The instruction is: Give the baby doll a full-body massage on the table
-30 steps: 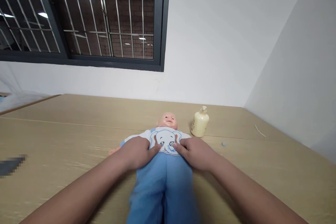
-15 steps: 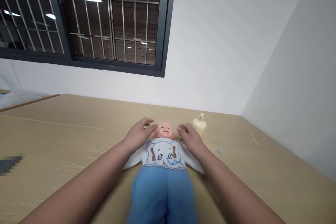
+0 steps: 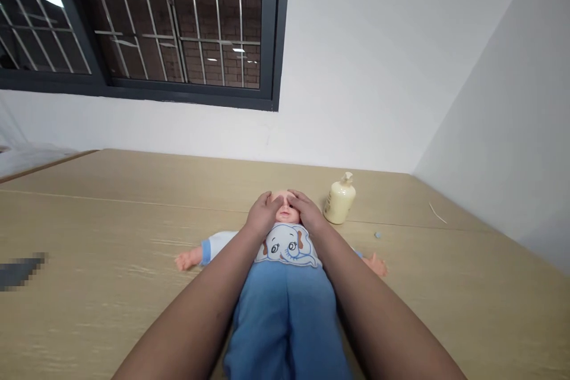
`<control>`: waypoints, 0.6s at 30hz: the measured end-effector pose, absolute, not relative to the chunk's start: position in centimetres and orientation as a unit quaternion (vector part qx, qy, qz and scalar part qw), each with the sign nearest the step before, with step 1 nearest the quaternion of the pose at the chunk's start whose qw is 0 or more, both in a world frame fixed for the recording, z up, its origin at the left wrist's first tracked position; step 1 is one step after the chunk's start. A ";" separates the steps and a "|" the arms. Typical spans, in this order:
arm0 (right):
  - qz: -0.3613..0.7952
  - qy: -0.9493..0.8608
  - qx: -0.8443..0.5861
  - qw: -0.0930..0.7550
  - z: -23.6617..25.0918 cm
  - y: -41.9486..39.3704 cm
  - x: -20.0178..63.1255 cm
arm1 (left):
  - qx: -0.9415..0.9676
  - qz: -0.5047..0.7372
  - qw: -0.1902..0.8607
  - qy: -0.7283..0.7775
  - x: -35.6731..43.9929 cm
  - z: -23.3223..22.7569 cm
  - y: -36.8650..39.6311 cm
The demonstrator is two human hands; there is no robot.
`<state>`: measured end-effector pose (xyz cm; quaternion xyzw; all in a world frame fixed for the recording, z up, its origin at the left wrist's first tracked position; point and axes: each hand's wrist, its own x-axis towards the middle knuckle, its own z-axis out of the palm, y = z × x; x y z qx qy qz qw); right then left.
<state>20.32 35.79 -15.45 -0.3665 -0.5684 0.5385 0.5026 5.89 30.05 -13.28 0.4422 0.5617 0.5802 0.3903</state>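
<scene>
A baby doll (image 3: 287,303) lies on its back on the table, in blue trousers and a white top with an elephant face, its arms spread to both sides. On the left of its head, my left hand (image 3: 263,214) curves around the cheek, thumb over the eye area. My right hand (image 3: 307,211) cups the other side the same way, its thumb beside the other eye. Between the thumbs the doll's nose and mouth show. Fingers behind the head are partly hidden. A cream pump bottle (image 3: 340,200) stands just right of my right hand.
The wooden table (image 3: 111,237) runs back to a white wall (image 3: 347,71) with a barred window (image 3: 178,24). A small grey-blue bit (image 3: 377,234) and a thin pale strip (image 3: 437,214) lie on the right. A dark, pixelated thing (image 3: 20,273) is at the left edge.
Both hands have moved inward from beside the doll's head onto its face. The doll's little hands now show past my forearms. The camera view has tilted down slightly.
</scene>
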 end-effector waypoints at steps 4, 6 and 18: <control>0.558 -0.549 -0.372 0.499 -15.7 35.8 21.0 | 0.421 0.589 0.436 0.535 5.6 -13.7 30.2; 0.567 -0.544 -0.370 0.495 -15.8 35.8 21.0 | 0.407 0.596 0.458 0.518 5.5 -13.8 30.3; 0.700 -0.466 -0.316 0.439 -14.9 34.9 23.1 | 0.373 0.597 0.575 0.417 4.4 -14.1 31.1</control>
